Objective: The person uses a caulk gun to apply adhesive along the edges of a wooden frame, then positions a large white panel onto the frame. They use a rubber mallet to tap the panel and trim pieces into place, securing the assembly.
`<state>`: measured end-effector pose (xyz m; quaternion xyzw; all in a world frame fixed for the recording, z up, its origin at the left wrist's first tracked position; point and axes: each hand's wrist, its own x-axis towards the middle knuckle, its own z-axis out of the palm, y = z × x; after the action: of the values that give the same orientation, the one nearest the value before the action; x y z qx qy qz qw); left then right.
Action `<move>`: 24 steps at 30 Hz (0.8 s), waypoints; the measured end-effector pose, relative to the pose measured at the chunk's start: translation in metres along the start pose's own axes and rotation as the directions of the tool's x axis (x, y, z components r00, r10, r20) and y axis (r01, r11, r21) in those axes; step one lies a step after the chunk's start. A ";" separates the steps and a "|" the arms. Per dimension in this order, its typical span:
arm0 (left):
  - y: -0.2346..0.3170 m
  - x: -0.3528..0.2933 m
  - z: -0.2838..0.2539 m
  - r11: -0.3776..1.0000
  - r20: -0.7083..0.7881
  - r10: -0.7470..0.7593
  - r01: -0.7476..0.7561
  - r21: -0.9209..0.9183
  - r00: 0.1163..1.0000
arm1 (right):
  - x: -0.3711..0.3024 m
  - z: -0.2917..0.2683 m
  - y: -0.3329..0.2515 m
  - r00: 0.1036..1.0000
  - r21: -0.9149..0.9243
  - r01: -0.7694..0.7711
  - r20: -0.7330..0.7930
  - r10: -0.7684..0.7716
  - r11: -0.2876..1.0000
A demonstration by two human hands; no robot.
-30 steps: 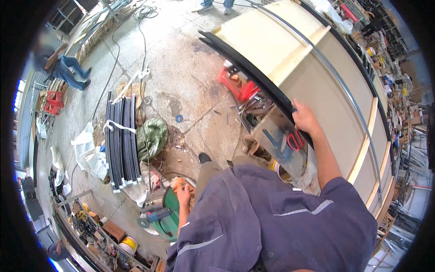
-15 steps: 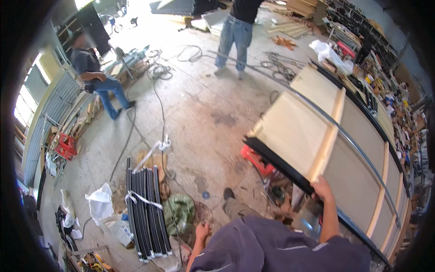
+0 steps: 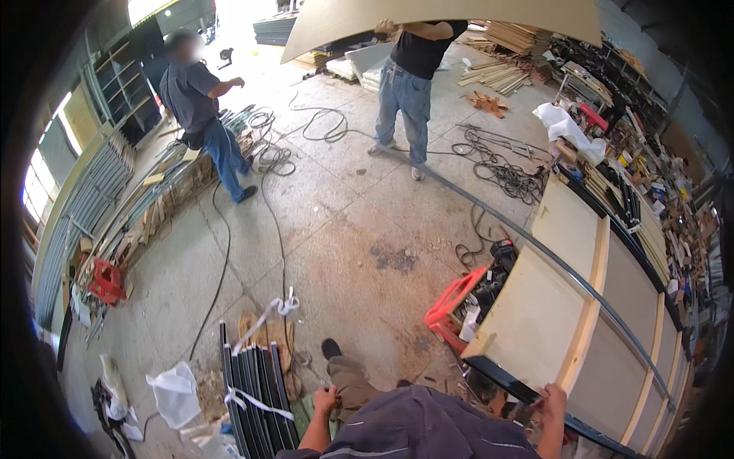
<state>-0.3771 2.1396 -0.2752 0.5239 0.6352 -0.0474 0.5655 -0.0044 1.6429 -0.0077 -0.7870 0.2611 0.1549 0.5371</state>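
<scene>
Right now the framed panel lies to my right; my right hand meets its near edge, whether pinching I cannot tell. My left hand, well apart, is curled.

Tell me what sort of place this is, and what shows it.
Probably a fabrication workshop: a large pale panel with wooden crossbars and black edging at the right hand, a white-tied bundle of long black strips, and tangled black cables on the stained grey concrete floor.
</scene>
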 end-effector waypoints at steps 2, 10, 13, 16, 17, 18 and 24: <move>0.025 0.064 -0.020 0.988 0.005 0.100 -0.100 0.120 0.995 | -0.014 0.084 -0.037 0.973 0.189 -0.016 0.228 -0.028 0.982; 0.169 0.279 -0.169 0.911 0.077 0.356 -0.364 0.194 0.931 | -0.121 0.429 -0.303 0.293 0.747 -0.324 0.662 -0.690 0.580; 0.278 0.268 -0.200 0.946 0.190 0.269 -0.296 0.131 0.944 | -0.158 0.493 -0.374 0.226 0.775 -0.352 0.615 -0.756 0.525; 0.322 0.294 -0.251 0.960 0.087 0.270 -0.274 0.048 0.959 | -0.173 0.563 -0.424 0.100 0.753 -0.398 0.603 -0.791 0.524; 0.331 0.301 -0.260 0.964 0.059 0.265 -0.266 0.015 0.963 | -0.173 0.584 -0.433 0.080 0.745 -0.404 0.608 -0.790 0.532; 0.342 0.309 -0.267 0.966 0.031 0.258 -0.258 -0.021 0.966 | -0.172 0.605 -0.443 0.060 0.735 -0.409 0.613 -0.788 0.541; 0.336 0.336 -0.285 0.985 0.012 0.175 -0.175 -0.014 0.985 | -0.161 0.725 -0.475 0.095 0.773 -0.228 0.623 -0.776 0.592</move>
<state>-0.2632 2.6814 -0.2532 0.5737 0.5835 0.0030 0.5749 0.1649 2.4899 0.1684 -0.2391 -0.2894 0.3769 0.8468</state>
